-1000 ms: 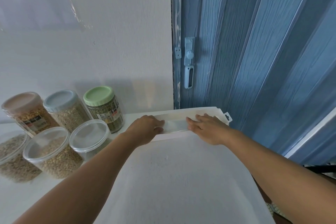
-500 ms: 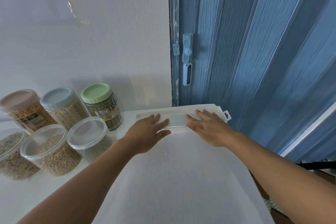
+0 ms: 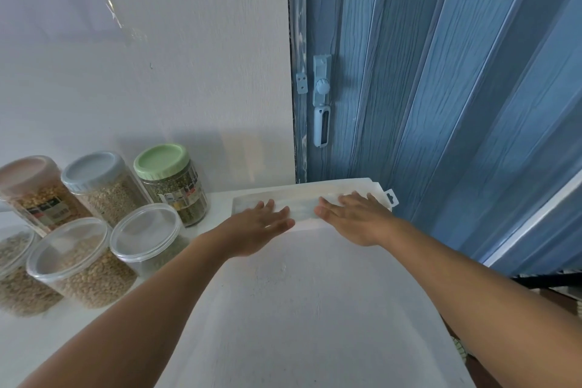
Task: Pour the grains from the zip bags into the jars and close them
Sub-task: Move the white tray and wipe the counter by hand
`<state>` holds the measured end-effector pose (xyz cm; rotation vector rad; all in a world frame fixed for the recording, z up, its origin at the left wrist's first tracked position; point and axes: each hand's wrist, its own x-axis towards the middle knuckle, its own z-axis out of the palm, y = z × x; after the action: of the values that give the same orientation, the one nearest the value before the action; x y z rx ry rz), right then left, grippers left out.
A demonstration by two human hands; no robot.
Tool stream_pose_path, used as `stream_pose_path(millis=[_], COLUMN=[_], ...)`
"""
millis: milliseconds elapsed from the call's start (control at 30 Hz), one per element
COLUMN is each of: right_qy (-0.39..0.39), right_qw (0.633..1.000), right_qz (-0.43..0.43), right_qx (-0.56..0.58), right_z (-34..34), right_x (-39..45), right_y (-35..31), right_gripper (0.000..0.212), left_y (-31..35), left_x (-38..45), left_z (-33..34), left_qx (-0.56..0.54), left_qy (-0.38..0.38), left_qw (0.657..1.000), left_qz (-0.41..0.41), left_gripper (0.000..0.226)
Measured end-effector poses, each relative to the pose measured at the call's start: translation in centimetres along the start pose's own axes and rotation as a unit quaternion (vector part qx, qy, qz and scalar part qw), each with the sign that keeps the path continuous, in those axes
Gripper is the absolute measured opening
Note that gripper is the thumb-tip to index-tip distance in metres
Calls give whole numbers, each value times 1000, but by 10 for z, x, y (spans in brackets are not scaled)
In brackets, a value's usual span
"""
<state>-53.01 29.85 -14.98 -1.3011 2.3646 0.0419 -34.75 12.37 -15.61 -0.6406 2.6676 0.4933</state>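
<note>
Clear plastic, flat and empty-looking: a stack of see-through zip bags (image 3: 330,195) lies at the far edge of the white table (image 3: 299,309), right against the blue folding door (image 3: 441,88), and from the head camera both hands are on it. The left hand (image 3: 252,227) lies palm down with fingers straight and close together, pressing the near left part; the right hand (image 3: 356,220) does likewise on the right, fingers slightly spread, nothing gripped. Off to the left the jars stand together, all lidded and holding grain: a green-lidded jar (image 3: 170,183), a grey-lidded jar (image 3: 100,186), a pale pink-lidded jar (image 3: 34,189), and in front three clear-lidded tubs (image 3: 78,261). The pouring looks done; this appears to be tidying the bags. To do it well: keep palms flat, square the edges, and press evenly so the slippery sheets don't slide off the table's edge.
</note>
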Motion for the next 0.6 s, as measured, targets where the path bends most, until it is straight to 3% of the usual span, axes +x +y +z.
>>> stream_pose_path(millis=[200, 367, 533, 600], right_qy=[-6, 9, 14, 18], right_qw=[1000, 1000, 998, 998], right_qz=[-3, -7, -26, -28], right_qx=[-6, -15, -55, -50], right_z=[1, -2, -6, -4], right_x=[0, -7, -2, 1], right_y=[2, 10, 14, 17], right_gripper=[82, 112, 145, 145], left_y=[-8, -6, -21, -26], left_x=[5, 6, -3, -3], left_z=[5, 8, 12, 9], left_qx=[-33, -20, -51, -43], left_qy=[38, 67, 235, 234], left_qw=[999, 997, 970, 971], left_qz=[7, 18, 26, 31], left_gripper=[55, 51, 41, 39])
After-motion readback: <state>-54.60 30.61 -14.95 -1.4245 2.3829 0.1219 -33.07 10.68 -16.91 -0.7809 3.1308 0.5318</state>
